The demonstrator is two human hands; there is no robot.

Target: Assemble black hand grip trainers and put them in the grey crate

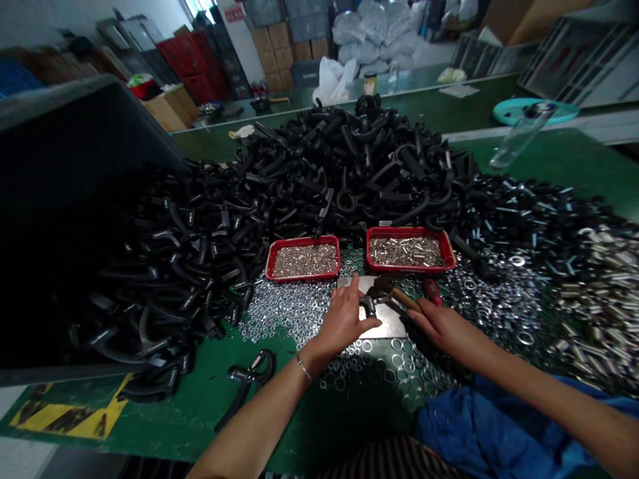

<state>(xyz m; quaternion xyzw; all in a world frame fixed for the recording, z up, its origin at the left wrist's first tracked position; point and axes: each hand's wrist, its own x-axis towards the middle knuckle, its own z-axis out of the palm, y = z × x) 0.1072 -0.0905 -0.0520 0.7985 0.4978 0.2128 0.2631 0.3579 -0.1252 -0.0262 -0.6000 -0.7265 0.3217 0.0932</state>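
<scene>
Nearest on the green surface (339,406), a scatter of flat silver metal rings (407,362) lies just this side of a pale rectangular metal plate (387,326). The small black curved piece (368,307) is on that plate, right beside the left hand (342,319), so that's the closer hand. Its thumb and index finger are spread apart; can't tell if the other fingers pin the piece. The right hand (444,329) is off to the right, fingers wrapped round a wooden-handled hammer with a dark head (400,298). Handle runs near-right to far-left, so the head ends up just far and right of the piece. Touching? Can't tell, nor the piece's long axis. Beyond sit two red plastic trays (337,258).
</scene>
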